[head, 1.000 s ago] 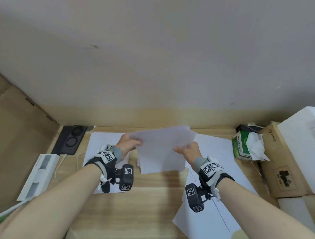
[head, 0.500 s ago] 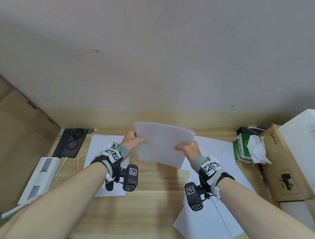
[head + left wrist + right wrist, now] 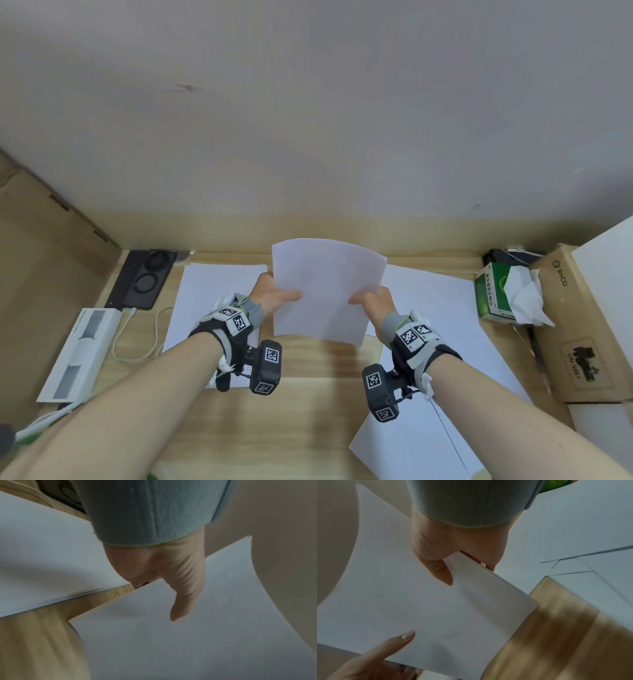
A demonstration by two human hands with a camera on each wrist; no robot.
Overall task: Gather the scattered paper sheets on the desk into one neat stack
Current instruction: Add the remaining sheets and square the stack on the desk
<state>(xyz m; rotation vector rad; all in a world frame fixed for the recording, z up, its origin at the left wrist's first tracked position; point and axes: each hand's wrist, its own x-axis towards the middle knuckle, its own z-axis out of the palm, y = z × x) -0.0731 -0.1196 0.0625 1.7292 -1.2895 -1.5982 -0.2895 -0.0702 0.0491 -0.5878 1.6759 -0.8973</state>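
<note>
head view shows the held sheaf raised off the table, its long axis near upright and bowed back at the top, with the left hand pinching its 9 o'clock edge and the right hand its 3 o'clock edge, thumbs on the near face. loose sheets lie flat at 9 o'clock and at 3 to 5 o'clock of that grip. the left sheet looks nearer the left hand, the right spread nearer the right hand.

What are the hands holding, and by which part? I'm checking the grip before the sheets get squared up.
Both hold a bundle of paper sheets upright: left hand pinches its left edge, right hand its right edge.
</note>
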